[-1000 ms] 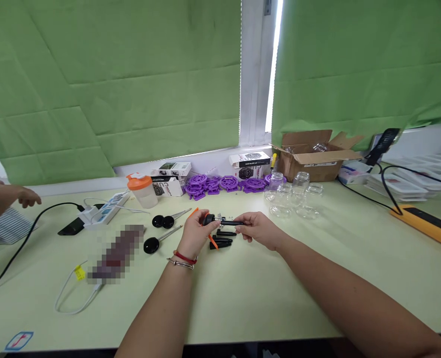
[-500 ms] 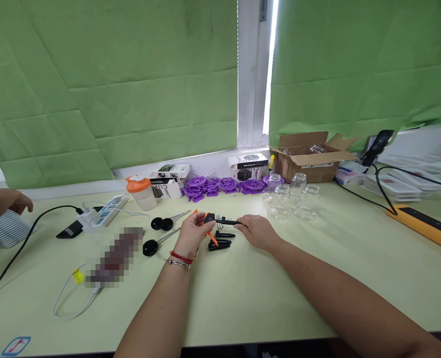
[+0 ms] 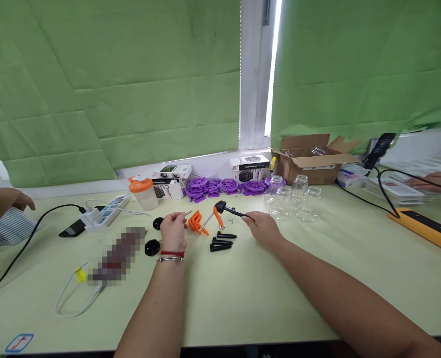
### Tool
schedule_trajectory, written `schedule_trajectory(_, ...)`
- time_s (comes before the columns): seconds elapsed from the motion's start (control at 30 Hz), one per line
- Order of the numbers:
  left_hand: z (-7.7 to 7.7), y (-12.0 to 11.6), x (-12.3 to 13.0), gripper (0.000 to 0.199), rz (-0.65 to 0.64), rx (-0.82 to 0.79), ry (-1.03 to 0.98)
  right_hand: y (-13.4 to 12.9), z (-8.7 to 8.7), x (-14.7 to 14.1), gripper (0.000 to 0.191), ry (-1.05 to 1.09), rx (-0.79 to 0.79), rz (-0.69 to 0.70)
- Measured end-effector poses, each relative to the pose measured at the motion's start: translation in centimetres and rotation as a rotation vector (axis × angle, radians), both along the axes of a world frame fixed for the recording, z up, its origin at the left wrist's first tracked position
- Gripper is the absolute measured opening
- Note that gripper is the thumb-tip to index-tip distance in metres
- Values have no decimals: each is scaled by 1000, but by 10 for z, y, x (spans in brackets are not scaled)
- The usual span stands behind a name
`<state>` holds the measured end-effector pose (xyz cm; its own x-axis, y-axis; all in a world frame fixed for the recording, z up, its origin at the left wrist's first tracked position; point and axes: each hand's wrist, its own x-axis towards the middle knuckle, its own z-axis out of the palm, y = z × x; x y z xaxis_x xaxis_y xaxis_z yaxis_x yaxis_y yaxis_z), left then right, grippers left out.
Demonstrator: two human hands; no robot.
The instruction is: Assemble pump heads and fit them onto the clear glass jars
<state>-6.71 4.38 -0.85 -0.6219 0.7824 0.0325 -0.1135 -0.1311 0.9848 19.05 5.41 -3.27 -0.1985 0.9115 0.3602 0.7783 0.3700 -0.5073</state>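
Note:
My right hand [image 3: 262,227] grips the end of a black rod-like part [image 3: 232,210] with a wider black head, held above the table. Further left, my left hand [image 3: 173,232] is closed round a thin metal rod [image 3: 188,213], of which only the tip shows. Orange bent pieces [image 3: 196,222] lie between the hands, with another orange piece [image 3: 218,217] under the black head. Several black cylinders [image 3: 221,241] lie below them. Round black knobs [image 3: 152,247] rest beside my left wrist, partly covered by that hand.
Purple discs [image 3: 229,186], an orange-lidded cup [image 3: 144,193] and clear glass jars [image 3: 282,199] stand behind. A cardboard box [image 3: 315,169] is at the back right. Another person's hand [image 3: 19,199] is at the far left, and a hand [image 3: 435,182] reaches over white trays at the right.
My left hand has let go of the black part and moved left to the metal rod. The orange pieces now show uncovered. A person's hand has appeared at the far right.

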Motion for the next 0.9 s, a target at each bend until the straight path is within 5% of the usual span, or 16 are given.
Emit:
schedule_trajectory(0.17,0,-2,6,30,-93,-32,33,4,-2,3,41,47,-23,-48)
schedule_trajectory(0.4,6,-18,23,31,-551,-79,173,0,2,0,36,188,18,-7)
schedule_trajectory(0.6,3,-13,20,29,-438,66,228,-5,10,-2,34,843,-365,267)
schedule_trajectory(0.7,-1,-9,17,27,-378,121,228,-6,11,-1,33,967,-563,429)
schedule_trajectory(0.9,-4,-6,24,38,-296,136,209,-8,7,-8,30,999,-467,328)
